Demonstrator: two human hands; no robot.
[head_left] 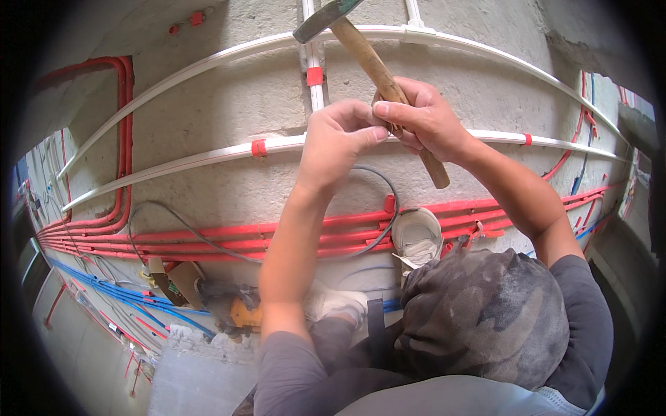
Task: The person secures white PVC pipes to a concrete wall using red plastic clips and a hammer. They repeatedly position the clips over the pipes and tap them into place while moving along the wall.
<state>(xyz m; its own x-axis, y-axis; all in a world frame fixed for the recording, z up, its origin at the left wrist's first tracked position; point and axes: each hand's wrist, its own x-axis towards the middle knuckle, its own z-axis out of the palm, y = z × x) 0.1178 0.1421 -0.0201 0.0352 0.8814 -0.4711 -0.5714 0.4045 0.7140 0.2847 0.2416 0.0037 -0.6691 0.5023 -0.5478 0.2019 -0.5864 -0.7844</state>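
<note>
My right hand (433,121) grips a hammer (374,66) by its wooden handle, below the middle. Its metal head points up and away, and the handle's butt end sticks out under my fist. Close against it, my left hand (336,142) has its thumb and fingertips pinched together at the right hand's fingers. Small, thin bits show where the fingertips meet, too small to make out. Behind both hands runs a white pipe (281,144) with a red clip (259,148), fixed along the grey concrete surface (215,76).
A second white pipe (229,55) curves beyond, crossed by an upright one. Red pipes (208,239) run nearer, with a grey cable (184,220) looping over them. A shoe (416,236), an opened cardboard box (184,281), blue pipes (125,292) and camouflage cloth (489,315) lie closer.
</note>
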